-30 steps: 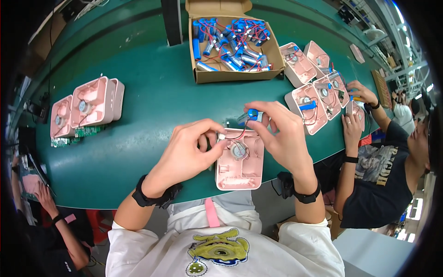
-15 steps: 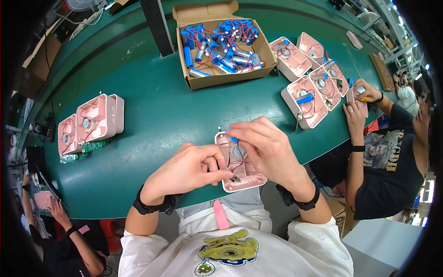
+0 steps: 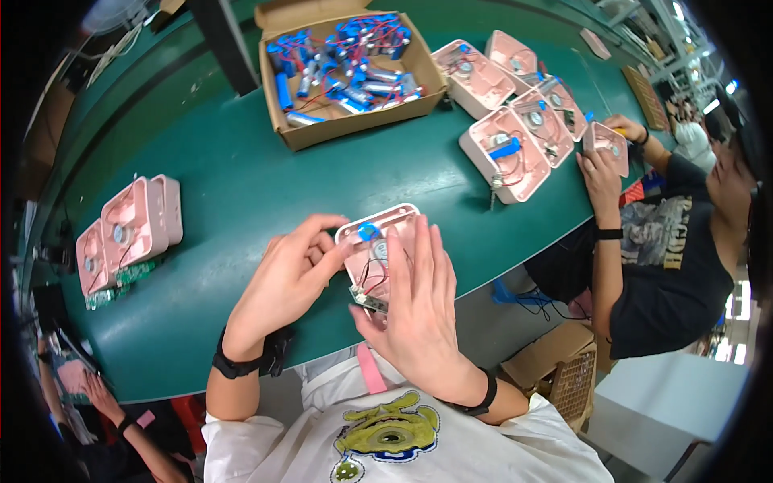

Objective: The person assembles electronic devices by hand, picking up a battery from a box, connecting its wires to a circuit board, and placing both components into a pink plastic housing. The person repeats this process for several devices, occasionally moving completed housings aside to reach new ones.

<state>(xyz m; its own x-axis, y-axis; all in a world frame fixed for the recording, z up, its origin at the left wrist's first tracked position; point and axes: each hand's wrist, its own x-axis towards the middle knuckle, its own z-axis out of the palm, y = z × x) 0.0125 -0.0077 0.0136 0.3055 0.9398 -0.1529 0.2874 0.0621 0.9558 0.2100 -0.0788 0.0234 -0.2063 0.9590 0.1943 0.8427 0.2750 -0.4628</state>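
Observation:
A pink plastic housing (image 3: 360, 274) is held tilted at the table's near edge, between my two hands. In its far end lies a blue-wrapped battery (image 3: 368, 232), beside a round silver speaker (image 3: 380, 253). Red and black wires run to a small circuit board (image 3: 369, 301) at the near end. My left hand (image 3: 282, 274) is closed on the housing's left rim, thumb and index finger against it. My right hand (image 3: 415, 310) lies along the right side with fingers stretched out, hiding part of the interior. Its thumb is near the circuit board.
An open cardboard box (image 3: 354, 121) of wired blue batteries stands at the back. Several pink housings with parts (image 3: 515, 165) sit at the right, others (image 3: 133, 221) at the left beside green circuit boards (image 3: 133, 274). A co-worker's hands (image 3: 602, 181) handle another housing at the right.
My right hand has left the battery and flattened along the housing. My left hand has moved from the wires to the rim. The housing is now turned and tilted; the view has shifted.

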